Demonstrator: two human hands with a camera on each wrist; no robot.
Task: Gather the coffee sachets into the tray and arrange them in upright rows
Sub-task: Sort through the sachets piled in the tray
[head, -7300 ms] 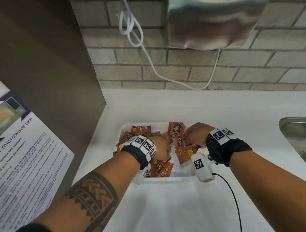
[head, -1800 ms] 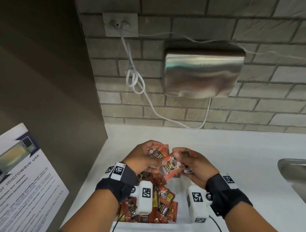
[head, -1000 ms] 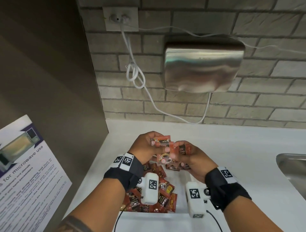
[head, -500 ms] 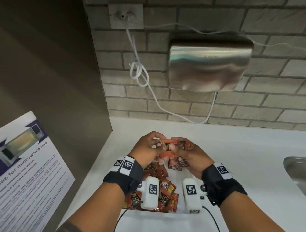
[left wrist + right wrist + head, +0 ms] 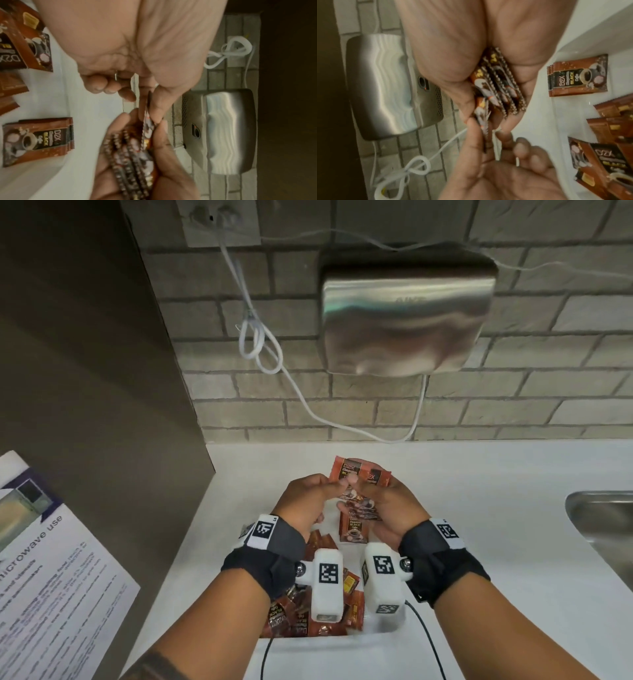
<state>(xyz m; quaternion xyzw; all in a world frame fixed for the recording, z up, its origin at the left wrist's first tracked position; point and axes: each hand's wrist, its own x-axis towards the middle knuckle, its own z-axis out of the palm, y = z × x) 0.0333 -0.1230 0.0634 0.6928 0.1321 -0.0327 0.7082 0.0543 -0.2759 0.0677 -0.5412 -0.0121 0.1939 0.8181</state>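
Against the brick wall (image 5: 513, 412) I see a steel hand dryer (image 5: 407, 316) with a looped white cable (image 5: 260, 344) hanging beside it. Below runs the white counter (image 5: 496, 542), a sink (image 5: 603, 518) at its right edge and a microwave notice (image 5: 51, 577) at the left. On the counter sits my white tray (image 5: 335, 640), loose coffee sachets (image 5: 351, 604) scattered flat inside. Above the tray my right hand (image 5: 394, 508) curls round a stack of sachets (image 5: 501, 83), held on edge between thumb and fingers. My left hand (image 5: 305, 501) pinches the front sachet (image 5: 346, 470) of that stack between thumb and fingertips.
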